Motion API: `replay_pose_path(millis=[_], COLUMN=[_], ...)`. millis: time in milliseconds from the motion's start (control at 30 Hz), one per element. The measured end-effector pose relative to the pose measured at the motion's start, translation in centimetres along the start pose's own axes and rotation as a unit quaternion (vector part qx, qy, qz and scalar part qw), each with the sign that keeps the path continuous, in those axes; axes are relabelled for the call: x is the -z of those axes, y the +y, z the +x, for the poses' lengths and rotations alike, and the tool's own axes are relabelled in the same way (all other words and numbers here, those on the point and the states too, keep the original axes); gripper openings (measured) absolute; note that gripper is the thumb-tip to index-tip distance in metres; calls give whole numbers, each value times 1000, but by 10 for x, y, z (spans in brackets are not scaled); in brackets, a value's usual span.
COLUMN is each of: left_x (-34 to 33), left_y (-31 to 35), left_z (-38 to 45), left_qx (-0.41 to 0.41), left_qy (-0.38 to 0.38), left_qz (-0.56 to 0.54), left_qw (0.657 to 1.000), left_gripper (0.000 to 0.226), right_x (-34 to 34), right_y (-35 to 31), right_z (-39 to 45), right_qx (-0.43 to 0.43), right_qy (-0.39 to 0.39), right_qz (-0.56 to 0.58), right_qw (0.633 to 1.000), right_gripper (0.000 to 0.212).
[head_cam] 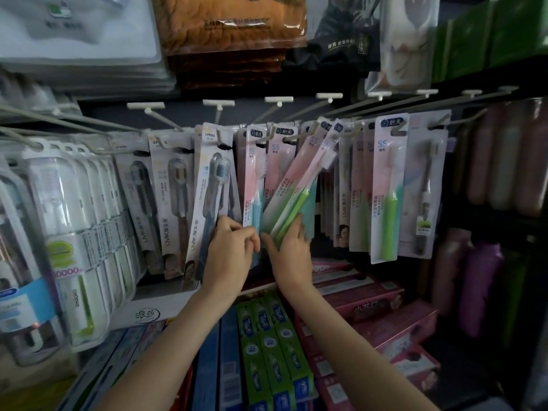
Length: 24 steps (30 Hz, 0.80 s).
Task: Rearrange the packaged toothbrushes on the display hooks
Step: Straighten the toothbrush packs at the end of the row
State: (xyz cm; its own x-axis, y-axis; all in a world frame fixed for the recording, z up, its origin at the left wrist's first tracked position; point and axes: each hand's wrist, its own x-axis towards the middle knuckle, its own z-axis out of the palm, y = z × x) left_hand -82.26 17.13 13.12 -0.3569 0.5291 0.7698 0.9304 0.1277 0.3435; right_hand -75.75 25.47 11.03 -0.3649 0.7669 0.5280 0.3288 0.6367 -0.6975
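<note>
Packaged toothbrushes hang in rows from white display hooks (278, 99). My left hand (229, 249) has its fingers curled round the lower edge of a blue-brush pack (212, 185), which hangs tilted with its bottom swung left. My right hand (289, 247) grips the bottom of a few pink-and-green packs (296, 188); they lean diagonally, tops still up at a hook. A pink pack with a teal handle (254, 179) hangs straight between the two hands. Further right hangs a pack with a green handle (390, 188).
Bulky clear blister packs (62, 221) crowd the hooks at left. Boxed toothpaste in blue, green (267, 345) and pink (385, 310) lies on the shelf under my arms. Bagged goods (231, 31) stack on the shelf above. Dark tall items (504, 161) stand at right.
</note>
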Motion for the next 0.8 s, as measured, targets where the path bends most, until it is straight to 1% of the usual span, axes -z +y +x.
replay_pose_path(millis=[200,333,533,633,700,800], left_x=[3,3,5,3,-1,-9], left_y=[0,2,2,0,1,5], left_z=[-1,-1,-2,-3,-7,-16], left_qx=[8,10,18,10,5,-7], left_qy=[0,-3,-3,8,27,67], left_qz=[-3,-1,0,-2,-3,-4], left_qw=[1000,1000,1000,1000,1000,998], left_gripper=[28,26,27,28,25,19], right_x=[2,1,-3,6,16,32], right_y=[6,2,0,12,22,40], right_z=[-6,-11,-16,-13,-9,-7], right_qx=[-32,-46,-44,-47,-60,-94], right_qy=[-52,-68,-65,-9,17,-9], right_qz=[-36,-34,-14,19,27,13], right_qw=[997,996,997,999,998,995], right_gripper=[83,76,69,64,62,66])
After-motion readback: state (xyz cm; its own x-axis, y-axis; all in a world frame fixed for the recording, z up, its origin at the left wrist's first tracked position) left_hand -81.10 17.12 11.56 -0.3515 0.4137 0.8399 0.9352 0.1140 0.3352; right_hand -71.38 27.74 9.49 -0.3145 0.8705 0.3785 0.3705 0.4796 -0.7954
